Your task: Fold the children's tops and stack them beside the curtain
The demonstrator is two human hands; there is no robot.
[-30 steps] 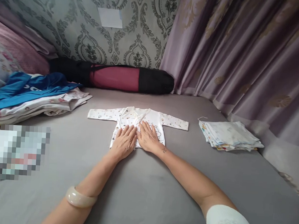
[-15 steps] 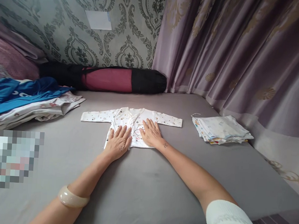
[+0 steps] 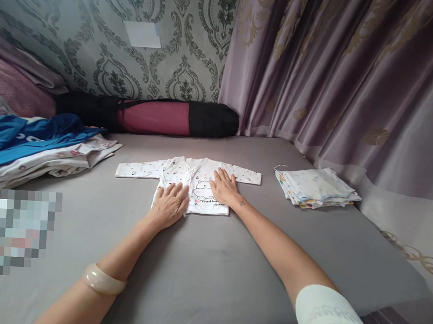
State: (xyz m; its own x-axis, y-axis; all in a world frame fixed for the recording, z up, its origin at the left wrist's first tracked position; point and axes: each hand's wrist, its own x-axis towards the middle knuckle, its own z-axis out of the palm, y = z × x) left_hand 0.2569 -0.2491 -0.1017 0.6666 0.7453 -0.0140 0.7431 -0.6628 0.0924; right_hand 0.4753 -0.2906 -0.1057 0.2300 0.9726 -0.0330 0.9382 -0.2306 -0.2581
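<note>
A small white baby shirt [image 3: 201, 175] with printed dots lies spread flat on the grey bed sheet [image 3: 210, 259], both sleeves stretched out sideways. My left hand [image 3: 169, 205] rests flat, fingers open, on the shirt's lower left part. My right hand [image 3: 225, 187] lies flat with spread fingers on the shirt's right side, near the sleeve. A printed picture with letters shows on the shirt between my hands. A pale bangle [image 3: 103, 281] sits on my left wrist.
A stack of folded pale cloths [image 3: 315, 187] lies to the right. A heap of clothes with a blue garment [image 3: 31, 133] on top lies at the left. A black and maroon rolled bag [image 3: 149, 115] sits against the patterned wall. Purple curtains [image 3: 346, 77] hang at the right.
My hands have slid apart over the shirt, the left toward the left hem, the right toward the right side, uncovering the print. The view shifted slightly.
</note>
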